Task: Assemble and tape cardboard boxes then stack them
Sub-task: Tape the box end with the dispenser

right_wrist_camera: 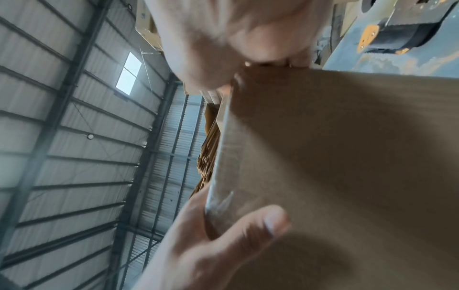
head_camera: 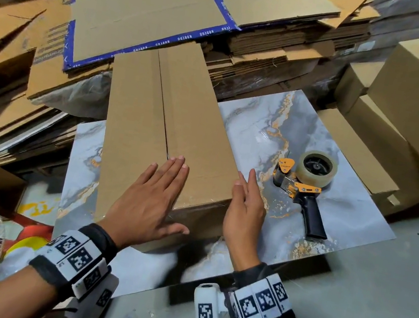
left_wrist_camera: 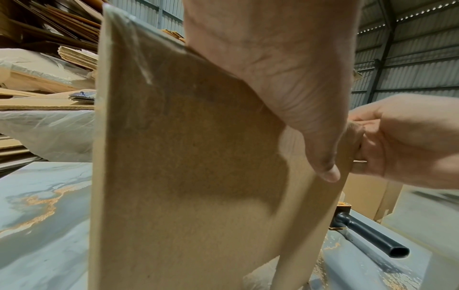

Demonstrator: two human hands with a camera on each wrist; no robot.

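Box: long cardboard box lies flaps-closed on the marble-patterned desk, near end toward the person.
Left hand: fingers straight, flat on the box top, thumb over the near edge.
Right hand: fingers straight against the box's right side.
Tape dispenser: on the desk, just right of the right hand.

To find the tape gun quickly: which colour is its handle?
Black handle, under an orange frame; the head view shows it best.
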